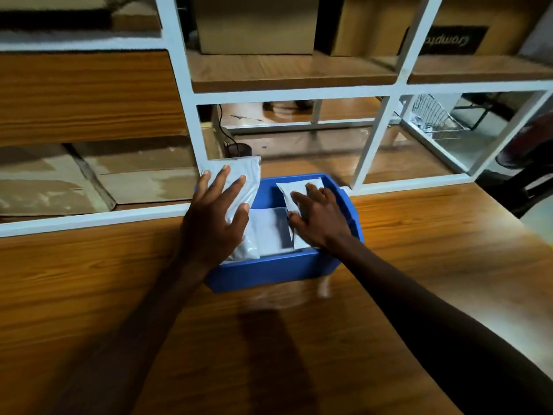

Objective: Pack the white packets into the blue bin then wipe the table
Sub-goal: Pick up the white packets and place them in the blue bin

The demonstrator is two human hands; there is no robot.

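A blue bin [269, 272] stands on the wooden table [419, 265] against the white frame. My left hand [217, 218] grips a large white packet [250, 175] that leans tilted over the bin's left rim, its top sticking out above the bin. My right hand [318, 217] lies with spread fingers on a second white packet [294, 187] at the bin's right side. Between my hands another white packet [270, 232] lies flat inside the bin.
A white metal shelf frame [299, 94] rises right behind the bin. Cardboard boxes [257, 22] sit on its wooden shelves. Flattened cardboard [89, 178] lies at the left behind the frame. A wire basket [437, 118] stands at the far right, near a dark chair [526, 175].
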